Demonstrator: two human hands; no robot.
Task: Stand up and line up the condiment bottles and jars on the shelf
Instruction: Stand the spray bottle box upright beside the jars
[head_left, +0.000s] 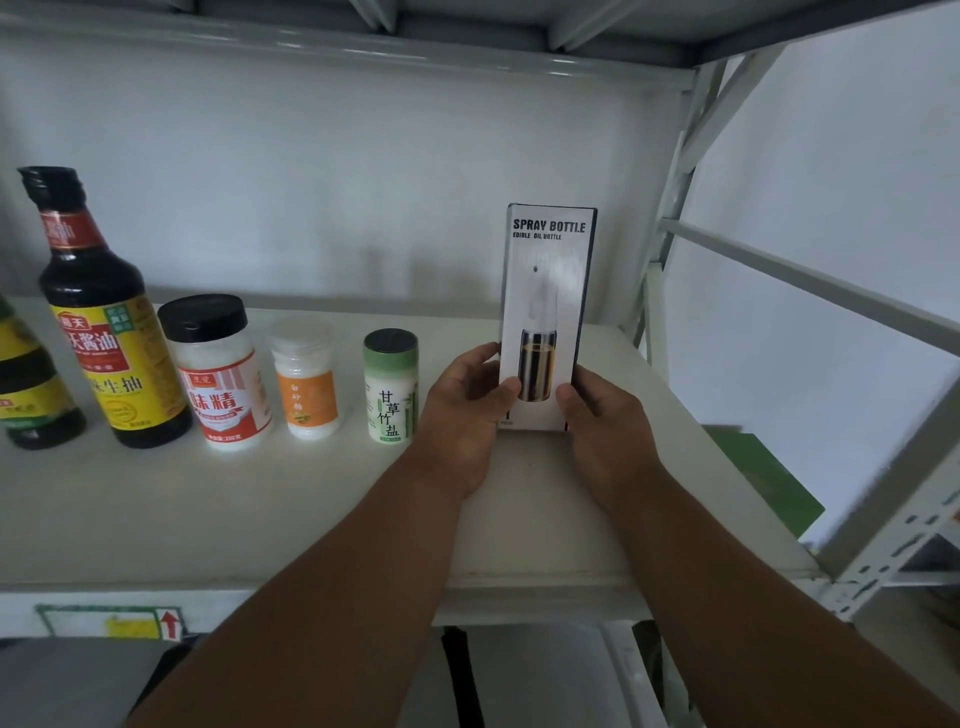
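While the left hand (462, 410) and right hand (602, 415) grip its lower sides, the spray bottle box (548, 312) stands upright, long axis vertical, toward the shelf's (208, 509) right edge, just beside the green-capped jar (390, 387).

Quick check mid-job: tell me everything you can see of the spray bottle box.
The spray bottle box is a tall, narrow carton, apparently cardboard, white on the front with dark edges. It reads "SPRAY BOTTLE, EDIBLE OIL BOTTLE" above a picture of a sprayer holding dark oil. It stands upright on the shelf, at the right end of the row, beside the green-lidded jar but apart from it. The left hand and right hand grip its lower sides, thumbs on the front.
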